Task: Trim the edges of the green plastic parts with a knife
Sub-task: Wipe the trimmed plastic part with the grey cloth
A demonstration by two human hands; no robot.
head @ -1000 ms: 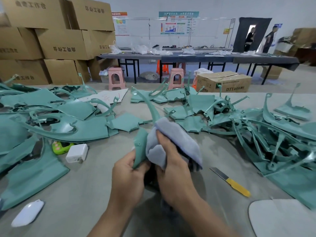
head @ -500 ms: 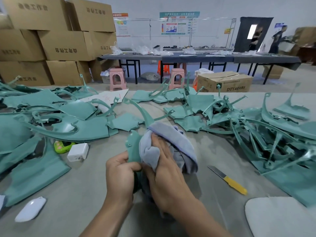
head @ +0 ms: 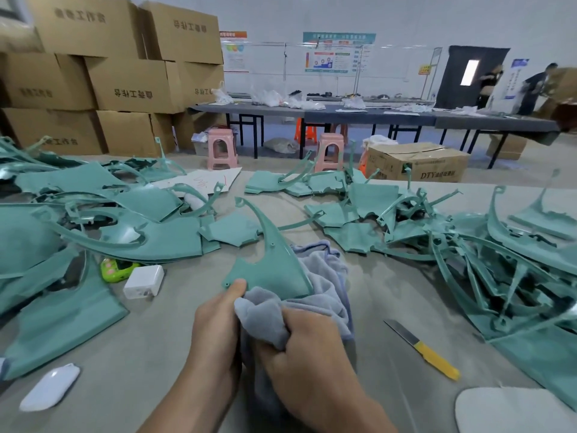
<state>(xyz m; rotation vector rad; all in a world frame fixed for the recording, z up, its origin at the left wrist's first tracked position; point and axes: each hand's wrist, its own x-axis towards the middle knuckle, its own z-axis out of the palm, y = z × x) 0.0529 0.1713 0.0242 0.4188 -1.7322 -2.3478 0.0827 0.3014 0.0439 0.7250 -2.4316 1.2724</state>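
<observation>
The grey table (head: 162,326) is covered at left and right by heaps of green plastic parts: a left pile (head: 103,232) and a tangled right pile (head: 487,264), with more pieces at the far edge. Stacked cardboard boxes (head: 125,85) are seen beyond the table at left; pink stools (head: 221,148) and a long dark bench (head: 374,115) stand behind. Near the left pile a white charger block (head: 144,281) lies just beside a small green toy-like item (head: 114,268); a white oval object (head: 50,385) rests near the front edge.

The held green part (head: 274,270) is located at centre, above the table, partly wrapped from below by a grey cloth (head: 324,276). Its broad end is turned toward the person; its long axis runs away and slightly left, the thin curved tip pointing to the far left.

The left hand (head: 215,335) is curled, thumb pressed on the part's near corner. The right hand (head: 309,354) is closed on bunched cloth. The yellow-handled knife (head: 421,348) lies untouched at right, blade pointing away-left.
</observation>
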